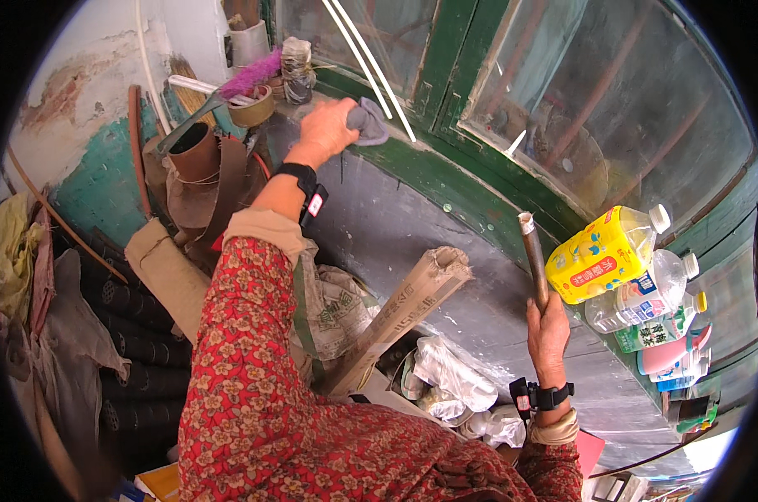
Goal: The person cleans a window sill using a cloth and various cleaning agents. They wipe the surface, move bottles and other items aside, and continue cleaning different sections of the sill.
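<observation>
My left hand is closed around a crumpled grey-purple cloth. The cloth lies at the far edge of a dark grey ledge, against the green window frame. On the right, my right hand grips a short brown rod with a pale, worn upper end. The rod stands roughly upright in the fist, just left of a yellow-labelled plastic bottle. A long cardboard tube with a frayed end leans between my arms.
Several more bottles, among them a clear plastic bottle, line the ledge at right. White strips lean on the window. At left are a tape roll, a purple duster, a rusty pipe and stacked black cylinders. Plastic bags lie below.
</observation>
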The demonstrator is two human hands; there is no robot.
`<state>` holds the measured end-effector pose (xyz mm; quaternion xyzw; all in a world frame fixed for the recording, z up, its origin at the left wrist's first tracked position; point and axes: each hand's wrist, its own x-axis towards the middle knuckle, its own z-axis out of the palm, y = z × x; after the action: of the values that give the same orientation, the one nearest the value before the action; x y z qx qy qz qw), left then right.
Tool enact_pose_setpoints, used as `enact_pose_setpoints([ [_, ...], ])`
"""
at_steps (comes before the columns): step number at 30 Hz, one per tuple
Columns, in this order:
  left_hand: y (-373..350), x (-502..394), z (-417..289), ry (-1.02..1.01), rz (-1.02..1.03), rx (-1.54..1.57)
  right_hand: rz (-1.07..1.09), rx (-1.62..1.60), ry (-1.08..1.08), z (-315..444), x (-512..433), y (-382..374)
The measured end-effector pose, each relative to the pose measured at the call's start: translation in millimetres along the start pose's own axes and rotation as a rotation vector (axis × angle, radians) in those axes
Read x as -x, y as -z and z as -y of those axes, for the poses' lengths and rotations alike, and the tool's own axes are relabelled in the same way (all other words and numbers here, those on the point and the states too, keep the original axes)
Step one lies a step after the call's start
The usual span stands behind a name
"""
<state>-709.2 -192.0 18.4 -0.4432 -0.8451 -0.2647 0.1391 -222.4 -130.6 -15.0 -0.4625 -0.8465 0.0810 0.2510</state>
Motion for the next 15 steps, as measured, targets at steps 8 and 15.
enact_pose_setpoints([
  [8, 23.4, 51.8, -15.4, -0.153, 0.035, 0.131, -0.018, -0.027, 0.033, -1.5, 1.0, 0.6],
  [15, 37.4, 34.7, -1.0, -0.341, -0.101, 0.001, 0.002, -0.006, -0.002, -0.3, 2.0, 2.3],
])
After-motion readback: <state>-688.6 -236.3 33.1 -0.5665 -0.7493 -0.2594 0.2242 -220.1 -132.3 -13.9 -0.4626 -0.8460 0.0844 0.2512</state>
